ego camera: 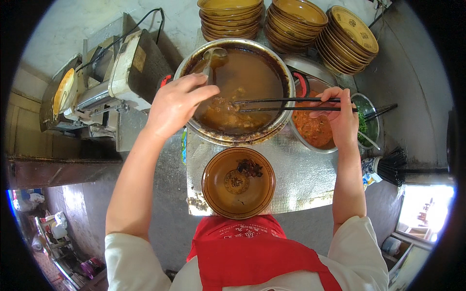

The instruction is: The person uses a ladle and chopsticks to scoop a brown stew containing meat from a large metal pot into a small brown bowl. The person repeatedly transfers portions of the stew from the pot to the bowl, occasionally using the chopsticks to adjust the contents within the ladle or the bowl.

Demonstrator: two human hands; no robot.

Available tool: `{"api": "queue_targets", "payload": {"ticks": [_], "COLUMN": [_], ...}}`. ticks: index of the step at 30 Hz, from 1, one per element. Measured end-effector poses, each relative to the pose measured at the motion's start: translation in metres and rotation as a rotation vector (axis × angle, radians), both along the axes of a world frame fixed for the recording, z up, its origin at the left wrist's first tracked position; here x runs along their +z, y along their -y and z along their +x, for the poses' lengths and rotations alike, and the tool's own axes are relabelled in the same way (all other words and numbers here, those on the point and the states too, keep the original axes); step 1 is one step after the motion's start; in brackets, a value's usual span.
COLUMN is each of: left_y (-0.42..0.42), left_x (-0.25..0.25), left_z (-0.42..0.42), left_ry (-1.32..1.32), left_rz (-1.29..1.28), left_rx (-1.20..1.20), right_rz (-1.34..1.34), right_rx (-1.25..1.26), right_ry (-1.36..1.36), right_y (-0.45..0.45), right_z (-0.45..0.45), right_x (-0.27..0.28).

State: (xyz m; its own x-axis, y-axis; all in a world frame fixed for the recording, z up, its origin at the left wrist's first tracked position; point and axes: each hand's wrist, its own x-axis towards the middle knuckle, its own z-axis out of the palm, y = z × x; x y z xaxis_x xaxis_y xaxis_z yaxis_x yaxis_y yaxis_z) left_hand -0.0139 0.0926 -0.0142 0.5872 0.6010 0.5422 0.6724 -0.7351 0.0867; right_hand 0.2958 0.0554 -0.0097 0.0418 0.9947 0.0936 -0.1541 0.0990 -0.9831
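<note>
In front of me stands a large metal pot (242, 74) of brown broth with a dark crusted rim and red-black handles. My left hand (182, 100) is over its left side, gripping the handle of a metal ladle (215, 54); the ladle's head is at the far left inside the pot. My right hand (340, 112) holds a pair of long dark chopsticks (267, 100). They reach across the right rim, with their tips at pale brown food pieces (236, 112) in the broth. Nearer me, a brown bowl (225, 203) contains a small clump of dark pieces (249, 168).
Right of the pot are a metal basin of reddish sauce (313, 127) and a bowl of chopped greens (364, 120). Stacked bowls (230, 22) line the back. A machine (120, 76) stands left. Many dark chopsticks (393, 165) fill a holder at right.
</note>
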Motion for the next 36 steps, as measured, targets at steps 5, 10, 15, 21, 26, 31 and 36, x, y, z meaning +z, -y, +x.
{"api": "queue_targets", "payload": {"ticks": [5,10,15,21,26,31,36], "left_y": [-0.007,0.004,0.018,0.030,0.035,0.039,0.042], "left_x": [-0.013,-0.014,0.000,0.003,-0.009,-0.007,-0.004], "left_z": [0.010,0.017,0.016,0.011,0.007,-0.004,-0.008], "left_ry": [-0.141,-0.109,0.099,0.480,0.972,1.111,1.172], "left_rz": [-0.024,-0.190,-0.436,-0.685,-0.982,-1.002,-0.947], "left_rx": [-0.086,-0.027,0.011,0.019,0.024,0.133,0.212], "right_rz": [-0.003,0.004,0.003,-0.024,-0.025,-0.015,-0.010], "right_rx": [-0.024,-0.087,-0.078,-0.096,-0.091,-0.101,-0.102], "right_ry": [-0.031,-0.036,-0.085,-0.105,-0.099,-0.112,-0.116], "right_y": [0.005,0.008,0.010,0.010,0.011,0.011,0.011], "right_z": [0.010,0.018,0.031,0.035,0.038,0.042,0.044], "right_x": [0.002,0.000,-0.006,-0.009,-0.008,-0.007,-0.005]}}
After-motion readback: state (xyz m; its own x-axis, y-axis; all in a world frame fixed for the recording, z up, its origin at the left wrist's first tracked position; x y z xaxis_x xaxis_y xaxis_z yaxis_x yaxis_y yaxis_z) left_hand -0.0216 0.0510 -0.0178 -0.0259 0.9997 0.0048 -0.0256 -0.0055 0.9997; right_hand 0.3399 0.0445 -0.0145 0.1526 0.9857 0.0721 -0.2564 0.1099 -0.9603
